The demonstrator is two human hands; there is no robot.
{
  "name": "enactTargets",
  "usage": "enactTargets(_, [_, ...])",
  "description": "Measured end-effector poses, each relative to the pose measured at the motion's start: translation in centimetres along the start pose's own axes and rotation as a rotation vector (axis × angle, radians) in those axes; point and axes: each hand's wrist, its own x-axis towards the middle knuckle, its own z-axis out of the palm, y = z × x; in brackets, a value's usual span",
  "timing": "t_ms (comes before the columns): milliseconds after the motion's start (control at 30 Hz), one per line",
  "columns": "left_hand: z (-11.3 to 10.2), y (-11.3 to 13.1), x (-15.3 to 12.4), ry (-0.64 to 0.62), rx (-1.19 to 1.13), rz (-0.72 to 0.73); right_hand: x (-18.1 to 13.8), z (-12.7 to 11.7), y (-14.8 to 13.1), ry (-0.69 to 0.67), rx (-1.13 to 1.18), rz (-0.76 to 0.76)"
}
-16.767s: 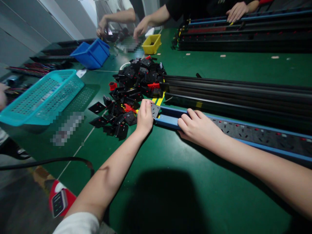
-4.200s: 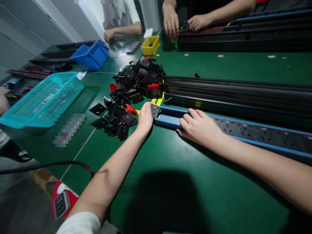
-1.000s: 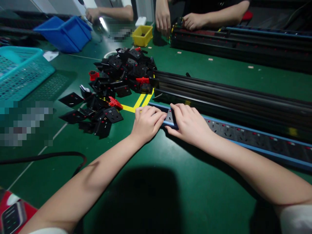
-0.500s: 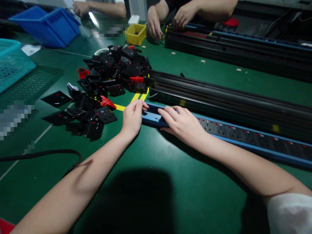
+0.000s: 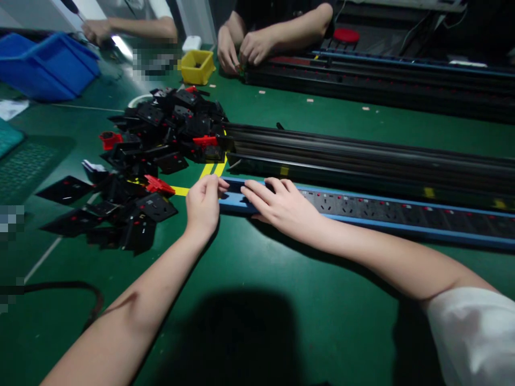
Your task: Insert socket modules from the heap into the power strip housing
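Note:
A long power strip (image 5: 360, 208), a blue rail with a row of black socket modules, lies across the table. At its left end my left hand (image 5: 204, 206) is closed on the rail, fingers bent over the edge. My right hand (image 5: 281, 209) rests over the strip a little to the right, fingers stretched out and thumb by the near side; what lies under its palm is hidden. Between my hands a stretch of blue channel (image 5: 235, 198) shows without a module. Left of my left hand is a heap of loose black socket modules (image 5: 155, 208), with a red piece (image 5: 159, 185) among them.
Behind the strip lie long black rails (image 5: 341, 153). A larger module pile (image 5: 181, 120), a yellow bin (image 5: 197, 67) and a blue bin (image 5: 48, 67) stand farther back. Across the table, a co-worker's hands (image 5: 241, 51) work at another black rail. A cable (image 5: 64, 284) lies at left.
The view has shifted, so the whole scene sits farther left. Both hands keep about the same place on the strip; my right hand's fingers look a little more spread.

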Motion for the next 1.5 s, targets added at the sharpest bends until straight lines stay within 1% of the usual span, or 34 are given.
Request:
enactTargets(100, [0.0,-0.1,0.0,0.009,0.016,-0.001,0.0,0.4,-0.2,0.011,-0.040,-0.032])
enactTargets(367, [-0.1,0.1,0.0,0.000,0.036,-0.008,0.0,0.8,-0.4,0.056,-0.079,-0.044])
enactTargets(533, [-0.1,0.3,-0.1,-0.019,0.057,-0.018,0.2,0.8,-0.3,0.040,-0.066,-0.011])
enactTargets(733, [-0.2,-0.1,0.1,-0.028,0.049,-0.021,0.2,0.6,-0.3,0.022,-0.067,-0.008])
enactTargets(867, [-0.6,0.1,0.2,-0.101,0.060,-0.026,0.2,0.5,-0.4,0.022,-0.069,-0.012])
enactTargets(1000, [-1.6,1.0,0.7,-0.216,0.197,-0.019,0.2,0.6,-0.4,0.039,-0.074,-0.012])
enactTargets(1067, [-2.5,1.6,1.3,-0.234,0.280,0.000,0.2,0.7,-0.4,0.050,-0.084,-0.009])
enactTargets(1100, [-3.0,2.0,1.8,-0.203,0.319,0.021,0.1,0.7,-0.4,0.051,-0.087,-0.012])
enactTargets(1200, [-5.6,2.9,3.8,-0.039,0.419,0.081,0.1,0.7,-0.4,0.048,-0.093,-0.012])
enactTargets(1300, [-9.4,3.0,6.4,0.016,0.416,0.015,0.1,0.7,-0.4,0.051,-0.099,-0.013])
enactTargets(1333, [-10.9,2.8,7.1,0.050,0.484,0.021,0.1,0.7,-0.4,0.057,-0.103,-0.013])
enactTargets(1367, [-12.5,2.5,7.8,0.118,0.573,0.018,0.2,0.7,-0.4,0.063,-0.107,-0.016])
enactTargets(1433, [-15.6,1.4,8.9,0.210,0.766,-0.004,0.2,0.7,-0.4,0.076,-0.114,-0.021])
enactTargets(1500, [-18.0,-0.2,9.4,0.239,0.907,-0.005,0.2,0.7,-0.5,0.079,-0.122,-0.024])
